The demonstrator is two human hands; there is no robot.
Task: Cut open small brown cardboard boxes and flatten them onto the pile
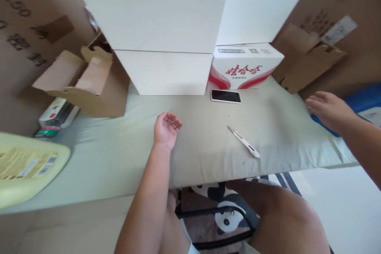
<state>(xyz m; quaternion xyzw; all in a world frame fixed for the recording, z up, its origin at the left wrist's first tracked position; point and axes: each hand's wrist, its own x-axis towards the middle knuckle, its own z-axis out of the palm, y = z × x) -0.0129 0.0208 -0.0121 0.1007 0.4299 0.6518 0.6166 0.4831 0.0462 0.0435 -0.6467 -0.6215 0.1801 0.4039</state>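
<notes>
White knife (244, 142) lies on pale cloth (202, 143) between the hands (166, 131) (330, 110), unclenched and apart

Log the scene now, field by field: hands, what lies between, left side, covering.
Left hand: loosely curled, nothing visible in it
Right hand: beside white-labelled blue object; contact unclear
Between hands: slim white-handled knife
Beyond knife: thin black-screened phone, before red-and-white cardboard box
Left side: open brown cardboard box, clear plastic bottle, pale yellow plastic bottle
Covering: pale green cloth

Cloth-covered table (196, 143) carries phone (226, 96). Scalpel (243, 141) in front of it, printed carton (242, 61) behind; cardboard box (113, 93) left, blue pack (366, 99) right.
</notes>
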